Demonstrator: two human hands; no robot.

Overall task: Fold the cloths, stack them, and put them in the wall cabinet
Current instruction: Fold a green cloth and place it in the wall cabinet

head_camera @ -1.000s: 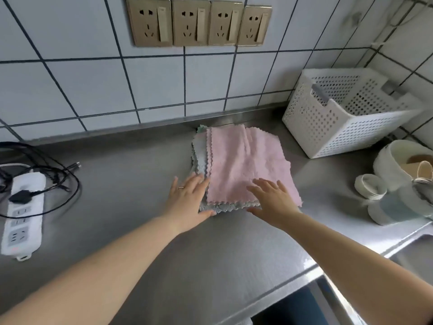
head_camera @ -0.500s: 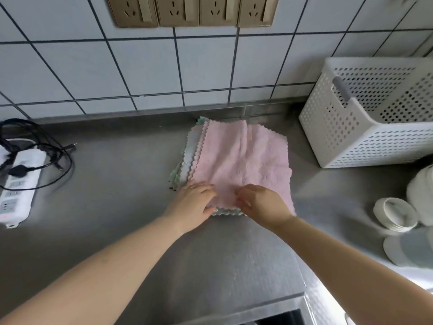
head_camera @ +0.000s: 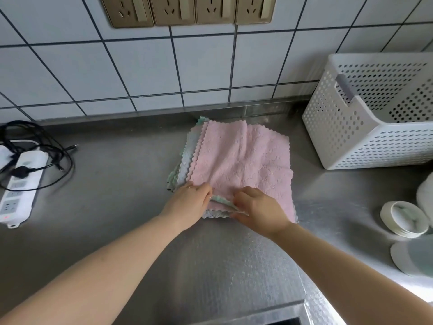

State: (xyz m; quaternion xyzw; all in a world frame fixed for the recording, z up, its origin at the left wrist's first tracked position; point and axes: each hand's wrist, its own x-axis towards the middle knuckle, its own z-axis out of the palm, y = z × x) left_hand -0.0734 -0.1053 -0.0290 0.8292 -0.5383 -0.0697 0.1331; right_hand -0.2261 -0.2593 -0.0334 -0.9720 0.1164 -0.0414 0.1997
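two bare forearms come into view from the lower edge, with no sleeves, cuffs or watch on either one. the left hand (head_camera: pixel 188 205) wears a thin pale ring on one finger, on the side nearest the power strip (head_camera: pixel 17 187); which finger it is, i can't quite tell. the right hand (head_camera: pixel 262 211), on the side farther from the power strip, carries no ring or band that shows. the nails are too small and blurred to tell. no gloves on either hand.

Left hand (head_camera: pixel 189 202) and right hand (head_camera: pixel 260 208) pinch the near edge of the cloth stack (head_camera: pixel 239 165) on the counter (head_camera: pixel 117 207).
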